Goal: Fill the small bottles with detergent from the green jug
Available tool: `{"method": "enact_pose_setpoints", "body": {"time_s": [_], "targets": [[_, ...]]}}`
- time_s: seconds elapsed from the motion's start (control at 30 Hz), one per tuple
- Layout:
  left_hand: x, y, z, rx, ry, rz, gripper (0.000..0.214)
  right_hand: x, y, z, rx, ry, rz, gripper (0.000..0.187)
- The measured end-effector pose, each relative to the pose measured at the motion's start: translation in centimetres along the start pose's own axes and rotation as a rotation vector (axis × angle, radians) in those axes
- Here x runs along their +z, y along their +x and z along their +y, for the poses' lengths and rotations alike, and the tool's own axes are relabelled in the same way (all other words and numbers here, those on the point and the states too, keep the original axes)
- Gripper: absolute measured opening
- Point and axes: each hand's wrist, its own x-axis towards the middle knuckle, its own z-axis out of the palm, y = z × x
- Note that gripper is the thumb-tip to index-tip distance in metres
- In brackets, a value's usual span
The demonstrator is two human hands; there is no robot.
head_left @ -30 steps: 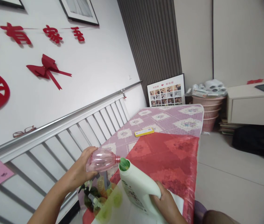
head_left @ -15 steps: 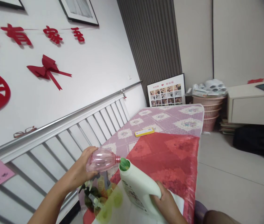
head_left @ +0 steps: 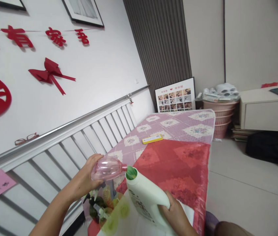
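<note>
My left hand (head_left: 93, 173) is wrapped round a clear pink plastic bottle (head_left: 108, 168), held on its side with the neck toward the right. At its mouth stands the open mouth of a pale green detergent jug (head_left: 146, 196), tilted toward the bottle, with green showing inside its rim. My right hand (head_left: 174, 209) grips the jug by its handle. The two mouths are very close; whether they touch I cannot tell. Below the bottle, several spray and pump bottles (head_left: 102, 209) stand on the table, partly hidden.
The table (head_left: 169, 123) has a purple patterned cloth, with a red sheet (head_left: 178, 164) over its near part. A yellow box (head_left: 152, 139) lies beyond the bottle. A white radiator (head_left: 80, 147) runs along the left. Stacked pink baskets (head_left: 221, 119) stand on the floor at the back right.
</note>
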Motion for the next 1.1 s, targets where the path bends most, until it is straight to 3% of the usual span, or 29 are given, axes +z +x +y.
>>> {"method": "enact_pose_setpoints", "body": {"time_s": [1.1], "targets": [[0.0,0.4,-0.7,0.033,0.017,0.008,0.073,-0.1,0.0,-0.2,0.024,0.01,0.004,0.014]]}}
